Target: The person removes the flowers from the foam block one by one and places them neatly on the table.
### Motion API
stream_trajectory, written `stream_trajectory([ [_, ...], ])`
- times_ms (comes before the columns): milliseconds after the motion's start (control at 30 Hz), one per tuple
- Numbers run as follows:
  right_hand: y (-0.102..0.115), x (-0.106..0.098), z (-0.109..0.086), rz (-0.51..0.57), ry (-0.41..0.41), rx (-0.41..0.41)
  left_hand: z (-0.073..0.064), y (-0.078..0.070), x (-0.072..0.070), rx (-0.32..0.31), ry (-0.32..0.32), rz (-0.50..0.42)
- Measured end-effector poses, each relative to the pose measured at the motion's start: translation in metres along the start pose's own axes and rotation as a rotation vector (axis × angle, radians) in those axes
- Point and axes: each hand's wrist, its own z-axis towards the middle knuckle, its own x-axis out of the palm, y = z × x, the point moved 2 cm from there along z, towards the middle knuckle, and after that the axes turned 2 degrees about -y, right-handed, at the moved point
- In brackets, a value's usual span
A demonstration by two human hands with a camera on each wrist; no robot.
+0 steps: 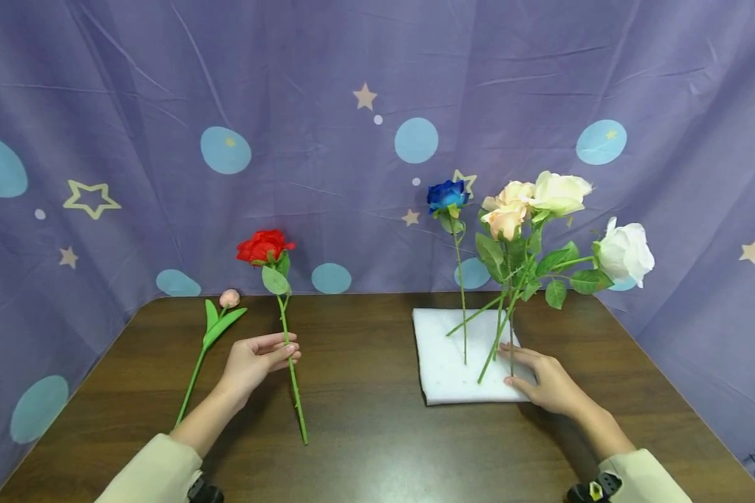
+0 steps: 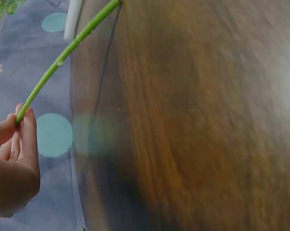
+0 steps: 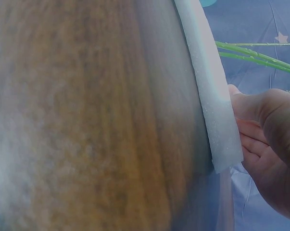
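My left hand (image 1: 259, 362) pinches the green stem of a red rose (image 1: 265, 247) between thumb and fingers. The rose leans above the table, bloom up, and in the left wrist view its stem (image 2: 58, 63) slants away from the fingertips. On the right, a white foam board (image 1: 440, 374) lies flat with several flower stems standing in it: a blue rose (image 1: 448, 196), peach roses (image 1: 505, 221), a cream rose (image 1: 560, 193) and a white rose (image 1: 626, 251) tilting right. My right hand (image 1: 550, 381) rests on the board's right side, thumb and fingers apart near the stems' bases.
A pink tulip (image 1: 229, 299) with green leaves lies on the brown wooden table (image 1: 365, 391), its stem end hidden by my left forearm. Behind the table hangs a purple curtain (image 1: 314, 140) with stars and blue dots.
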Motion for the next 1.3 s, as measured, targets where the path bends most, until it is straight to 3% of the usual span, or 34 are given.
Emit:
stream_trajectory([
  [633, -0.001, 0.001, -0.001, 0.012, 0.008, 0.010, -0.001, 0.020, -0.034, -0.058, 0.026, 0.106],
  [967, -0.002, 0.001, -0.001, 0.009, 0.008, 0.008, 0.002, 0.024, -0.053, -0.054, 0.052, 0.302],
  [1300, -0.001, 0.000, 0.000, 0.005, 0.023, 0.010, 0.002, 0.022, -0.071, -0.077, 0.053, 0.375],
])
